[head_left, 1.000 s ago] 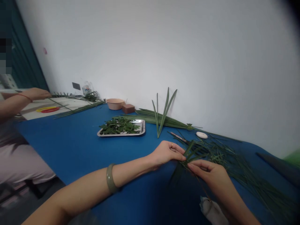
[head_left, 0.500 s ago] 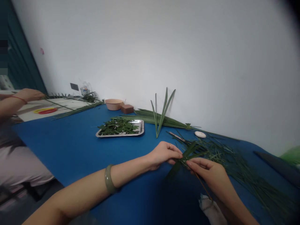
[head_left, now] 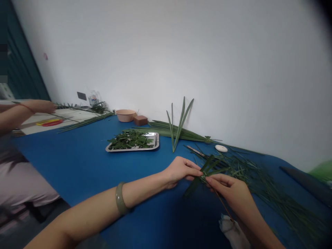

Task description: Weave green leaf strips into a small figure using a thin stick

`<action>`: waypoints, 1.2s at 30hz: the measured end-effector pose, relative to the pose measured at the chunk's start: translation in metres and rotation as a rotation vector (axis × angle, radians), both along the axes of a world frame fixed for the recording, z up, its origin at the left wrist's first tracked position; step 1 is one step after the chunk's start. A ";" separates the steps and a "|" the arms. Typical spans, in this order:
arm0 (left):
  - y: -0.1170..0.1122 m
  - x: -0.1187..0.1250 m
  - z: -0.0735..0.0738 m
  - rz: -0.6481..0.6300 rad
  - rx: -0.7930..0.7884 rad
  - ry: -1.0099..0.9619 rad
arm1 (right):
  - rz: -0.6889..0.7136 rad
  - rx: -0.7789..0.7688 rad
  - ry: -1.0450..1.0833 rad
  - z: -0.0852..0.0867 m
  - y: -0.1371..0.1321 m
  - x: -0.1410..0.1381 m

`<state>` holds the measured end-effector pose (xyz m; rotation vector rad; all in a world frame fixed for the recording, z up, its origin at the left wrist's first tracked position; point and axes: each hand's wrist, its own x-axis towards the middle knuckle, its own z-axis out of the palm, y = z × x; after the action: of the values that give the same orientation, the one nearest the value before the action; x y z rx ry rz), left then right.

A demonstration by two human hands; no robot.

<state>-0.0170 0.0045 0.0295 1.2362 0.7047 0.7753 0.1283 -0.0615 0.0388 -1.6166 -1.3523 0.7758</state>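
Observation:
Between my two hands is a small woven piece of green leaf strips, its flat ends fanning out up-right and down-left. My left hand, a ring on one finger, pinches it from the left. From the right, my right hand grips its middle between thumb and fingers. A thin brown cord or stem runs down from beneath my right fingers toward a whitish cloth-like item. The exact knot or weave at the fingertips is too small to make out.
Cut leaf strips litter the right side, near a box cutter and a white oval object. Farther back are a tray of leaves, long leaves, a pink basin and a brown box. A co-worker's hand is at left.
My hands stay almost in place, with the leaf piece barely shifting between them. At left, the co-worker's hand has moved a little to the right.

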 end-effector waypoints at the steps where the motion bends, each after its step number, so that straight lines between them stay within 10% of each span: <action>1: 0.000 0.000 0.000 0.001 -0.005 0.002 | 0.000 0.005 0.000 0.000 0.000 0.000; 36: 0.002 0.000 -0.001 0.030 0.016 0.022 | 0.016 0.011 -0.020 -0.002 0.000 -0.001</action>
<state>-0.0172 0.0066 0.0289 1.2527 0.7375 0.7947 0.1277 -0.0620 0.0370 -1.6109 -1.3821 0.7625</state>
